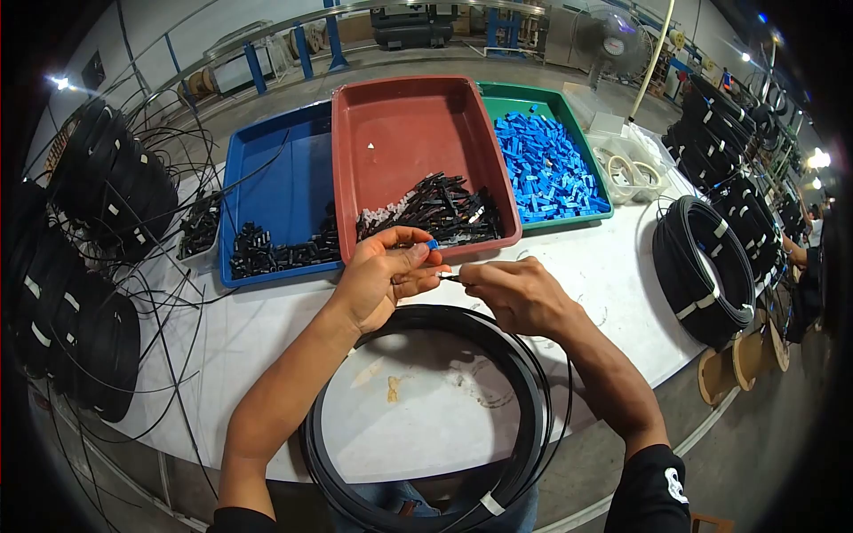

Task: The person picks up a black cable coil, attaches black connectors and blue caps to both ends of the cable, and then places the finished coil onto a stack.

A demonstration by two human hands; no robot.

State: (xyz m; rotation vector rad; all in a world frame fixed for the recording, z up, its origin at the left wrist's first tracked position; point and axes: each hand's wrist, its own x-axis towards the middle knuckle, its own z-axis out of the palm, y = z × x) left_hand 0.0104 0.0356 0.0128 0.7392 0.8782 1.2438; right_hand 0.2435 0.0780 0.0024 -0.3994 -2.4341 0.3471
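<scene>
- Left hand (369, 277): thumb and forefinger pinched narrow on a small blue piece (433, 245), one end showing past the fingertips; lower fingers curled beneath it.
- Right hand (515, 295): fingers closed on a slim dark piece (452, 278), pointing toward the left hand's lower fingers. Contact there too small to tell; whether it joins a cable, cannot tell.
- Just below the fingers, toward the body: coil of black cable (530, 400), lying on the white table (613, 298) and reaching past its near edge; pale tape on its near side.
- Just beyond the fingers: red tray (409, 124), black parts and small pale bits heaped at its near end.
- Beyond and left of the fingers: blue tray (267, 195), black pieces along its near side.
- Beyond and right: green tray (506, 95), many blue pieces inside.
- Farther right, past the green tray: clear container (656, 190) with pale rings.
- Well right of the fingers: second black coil (680, 271), taped.
- Well left: stacked black coils (111, 182), loose strands trailing toward the trays.
</scene>
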